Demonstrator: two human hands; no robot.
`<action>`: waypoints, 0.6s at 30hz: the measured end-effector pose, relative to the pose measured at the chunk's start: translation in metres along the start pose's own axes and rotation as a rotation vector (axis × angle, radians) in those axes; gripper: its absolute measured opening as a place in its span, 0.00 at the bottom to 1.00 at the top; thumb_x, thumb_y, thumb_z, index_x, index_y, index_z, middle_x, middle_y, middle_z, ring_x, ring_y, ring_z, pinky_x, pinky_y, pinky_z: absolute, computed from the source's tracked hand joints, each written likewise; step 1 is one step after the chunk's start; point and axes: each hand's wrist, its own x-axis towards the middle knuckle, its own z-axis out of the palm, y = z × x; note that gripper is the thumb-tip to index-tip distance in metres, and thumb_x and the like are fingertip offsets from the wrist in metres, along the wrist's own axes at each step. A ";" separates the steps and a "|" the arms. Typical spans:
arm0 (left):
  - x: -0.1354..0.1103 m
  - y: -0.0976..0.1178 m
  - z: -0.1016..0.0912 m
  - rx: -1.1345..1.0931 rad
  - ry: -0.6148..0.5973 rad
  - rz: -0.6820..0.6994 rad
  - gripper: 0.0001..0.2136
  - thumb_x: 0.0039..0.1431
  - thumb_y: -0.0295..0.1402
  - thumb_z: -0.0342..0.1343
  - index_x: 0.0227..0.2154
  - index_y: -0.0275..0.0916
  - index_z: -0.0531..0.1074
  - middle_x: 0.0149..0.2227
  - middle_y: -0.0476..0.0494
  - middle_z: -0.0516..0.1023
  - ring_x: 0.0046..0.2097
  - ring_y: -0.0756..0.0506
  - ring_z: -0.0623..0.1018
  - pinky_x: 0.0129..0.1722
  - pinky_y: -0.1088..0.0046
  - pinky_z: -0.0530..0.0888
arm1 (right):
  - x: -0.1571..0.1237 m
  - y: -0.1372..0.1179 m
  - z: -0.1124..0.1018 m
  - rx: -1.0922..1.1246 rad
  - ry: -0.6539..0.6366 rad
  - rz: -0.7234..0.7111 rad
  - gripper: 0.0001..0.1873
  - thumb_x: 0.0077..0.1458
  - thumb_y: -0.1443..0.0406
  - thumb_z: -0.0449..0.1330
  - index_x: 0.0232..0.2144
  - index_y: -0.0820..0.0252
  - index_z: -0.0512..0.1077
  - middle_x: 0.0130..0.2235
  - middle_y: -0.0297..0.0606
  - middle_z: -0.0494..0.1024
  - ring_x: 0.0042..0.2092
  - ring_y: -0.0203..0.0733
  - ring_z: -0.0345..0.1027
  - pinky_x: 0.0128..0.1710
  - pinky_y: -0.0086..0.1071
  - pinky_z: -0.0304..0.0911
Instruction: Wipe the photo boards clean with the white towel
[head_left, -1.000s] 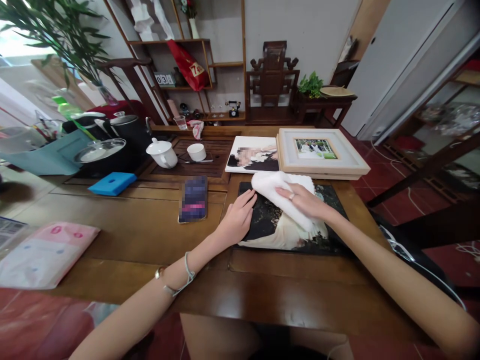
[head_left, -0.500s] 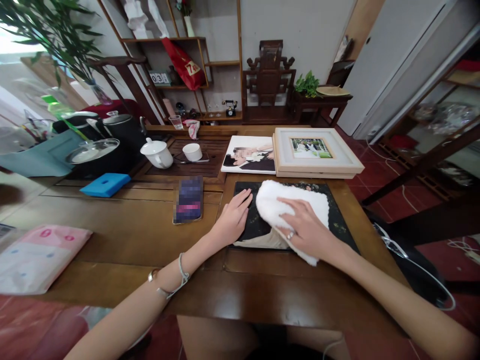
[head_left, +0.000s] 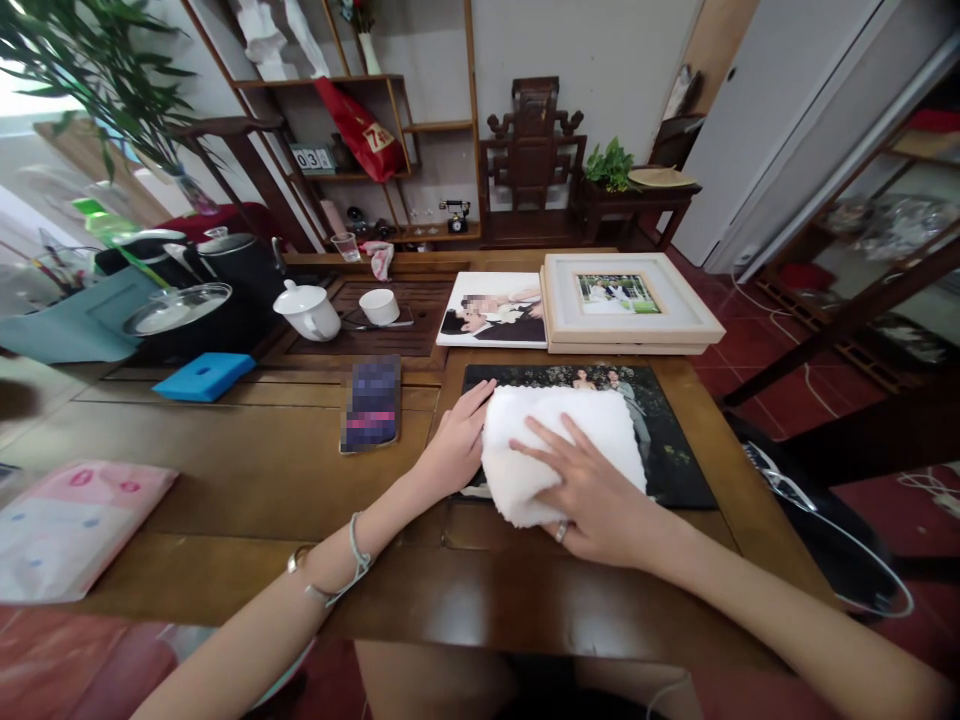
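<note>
A dark photo print (head_left: 660,440) lies flat on the wooden table (head_left: 262,480) in front of me. A white towel (head_left: 559,440) covers its left and near part. My right hand (head_left: 592,490) lies flat on the towel with fingers spread, pressing it onto the print. At the print's left edge my left hand (head_left: 454,445) rests with fingers stretched out, holding the print down. A ring shows on my right hand and bracelets on my left wrist.
Behind the print lie a second photo print (head_left: 495,310) and a white framed picture (head_left: 626,305). A phone (head_left: 370,403) lies left of my left hand. Further left are a teapot (head_left: 307,310), a cup (head_left: 379,306), a blue block (head_left: 202,376) and a pink packet (head_left: 75,525).
My right hand has drawn the towel across the print toward me and to the left, uncovering the print's far right part. My left hand has stayed at the left edge.
</note>
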 end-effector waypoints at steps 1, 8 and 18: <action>0.000 0.000 0.000 -0.001 0.003 -0.002 0.20 0.67 0.30 0.41 0.60 0.41 0.62 0.66 0.37 0.57 0.67 0.39 0.57 0.62 0.49 0.61 | 0.002 0.004 0.000 0.007 0.022 0.016 0.14 0.49 0.70 0.59 0.39 0.56 0.78 0.63 0.45 0.63 0.68 0.60 0.41 0.63 0.65 0.37; 0.001 -0.001 0.002 0.013 0.017 -0.015 0.21 0.68 0.30 0.38 0.62 0.38 0.58 0.66 0.36 0.58 0.67 0.40 0.56 0.63 0.49 0.59 | 0.002 0.067 -0.006 -0.146 0.181 0.402 0.18 0.55 0.67 0.55 0.47 0.64 0.74 0.59 0.56 0.68 0.66 0.60 0.48 0.62 0.63 0.44; 0.000 0.001 0.001 0.005 0.015 -0.025 0.21 0.68 0.30 0.38 0.62 0.39 0.59 0.65 0.36 0.58 0.67 0.40 0.56 0.63 0.48 0.59 | -0.013 0.034 -0.012 -0.077 0.050 0.166 0.18 0.45 0.73 0.56 0.38 0.58 0.78 0.63 0.44 0.64 0.68 0.59 0.44 0.64 0.62 0.39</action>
